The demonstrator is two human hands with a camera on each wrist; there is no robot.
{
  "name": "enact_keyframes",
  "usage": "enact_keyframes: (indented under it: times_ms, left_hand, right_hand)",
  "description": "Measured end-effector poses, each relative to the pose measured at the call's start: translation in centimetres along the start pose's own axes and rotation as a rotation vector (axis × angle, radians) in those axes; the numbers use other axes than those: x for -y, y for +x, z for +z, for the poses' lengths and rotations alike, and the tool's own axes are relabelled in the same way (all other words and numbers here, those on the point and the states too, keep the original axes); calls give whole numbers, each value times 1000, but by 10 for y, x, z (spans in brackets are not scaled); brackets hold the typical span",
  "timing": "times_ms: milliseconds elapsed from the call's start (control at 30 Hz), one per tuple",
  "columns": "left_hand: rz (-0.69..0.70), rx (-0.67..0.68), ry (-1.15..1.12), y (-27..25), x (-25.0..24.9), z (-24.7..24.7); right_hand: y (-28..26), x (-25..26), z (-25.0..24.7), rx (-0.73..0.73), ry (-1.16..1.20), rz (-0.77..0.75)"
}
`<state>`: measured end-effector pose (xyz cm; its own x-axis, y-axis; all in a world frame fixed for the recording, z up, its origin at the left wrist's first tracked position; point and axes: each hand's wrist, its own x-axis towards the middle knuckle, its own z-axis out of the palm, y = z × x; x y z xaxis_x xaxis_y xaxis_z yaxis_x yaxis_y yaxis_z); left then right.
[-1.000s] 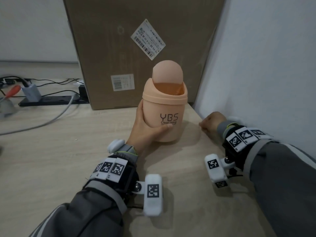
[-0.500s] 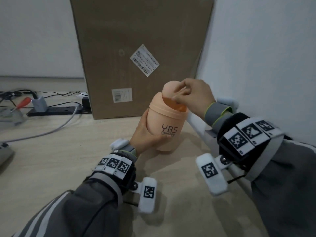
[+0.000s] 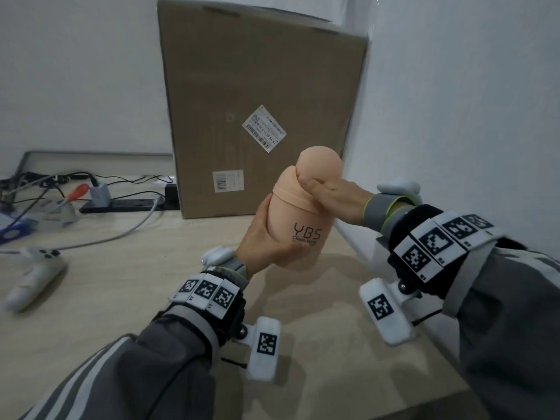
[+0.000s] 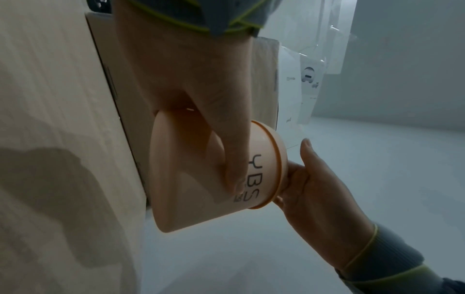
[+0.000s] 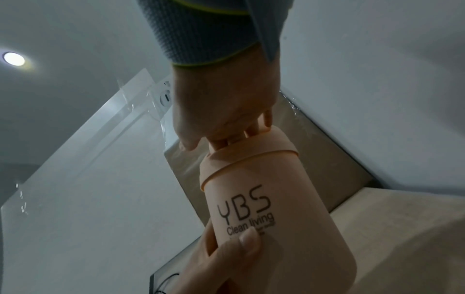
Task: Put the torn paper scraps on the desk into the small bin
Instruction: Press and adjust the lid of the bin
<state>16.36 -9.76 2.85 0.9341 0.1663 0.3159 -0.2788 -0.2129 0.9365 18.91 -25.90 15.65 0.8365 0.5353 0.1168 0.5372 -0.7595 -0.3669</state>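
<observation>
at the far left of the head view a white game controller (image 3: pixel 33 275) lies on the wooden desk (image 3: pixel 100 298), blurred. behind it are tangled cables (image 3: pixel 60 180), a red-handled screwdriver (image 3: pixel 74 192) and a black power strip (image 3: pixel 127 204) with a grey plug (image 3: pixel 100 190) in it. a grey cable (image 3: pixel 127 230) runs across the desk toward the left edge.

a tall cardboard box (image 3: pixel 257 101) stands at the back against the wall, with a white shipping label (image 3: pixel 264 128) and a smaller barcode sticker (image 3: pixel 228 180) on its front.

in front of the box, the left hand (image 3: pixel 266 241) holds the small peach bin (image 3: pixel 298 228) lifted off the desk and tilted, its top leaning toward the box. the fingers are wrapped round the lower body and the thumb lies across the front just under the printed "ybs" lettering, so the hand is clamped on the bin.

the right hand (image 3: pixel 333 195) comes in from the right at the bin's top. its fingers are bunched together and curled, their tips pushed into the opening under the domed swing lid (image 3: pixel 318 165). whether they pinch a paper scrap cannot be told; no scrap shows in any view.

a white wall (image 3: pixel 454 116) closes the right side.
</observation>
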Motion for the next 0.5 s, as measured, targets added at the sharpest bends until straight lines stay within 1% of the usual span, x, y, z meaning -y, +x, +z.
enact_keyframes:
  times_ms: [67,167,233,267,300,367,400,433,500]
  left_hand:
    - [7,1,-5,-6,-5,-3]
    - [8,5,-12,-14,-12,-7]
    - [11,4,-15,-19,-19,-10]
    - [13,6,-14,-20,-20,-10]
    - [21,7,-15,-21,-22,-11]
    - [36,5,-22,-26,-24,-12]
    - [55,3,-26,-30,-28,-12]
    - [75,9,-29,-33,-31,-11]
    - [119,14,-28,-38,-40,-9]
  right_hand:
    - [-5,2,-4,-83,21,-19]
    - [-9,-1,-6,-182,-63,-94]
    - [-17,2,-10,-282,-16,-130]
    - [-18,1,-13,-308,28,-136]
    - [-19,1,-16,-290,64,-139]
    - [-27,4,-17,-151,137,-115]
    - [-35,9,-18,-79,168,-71]
    - [-41,15,-18,-21,157,-18]
    - [-52,27,-20,30,37,51]
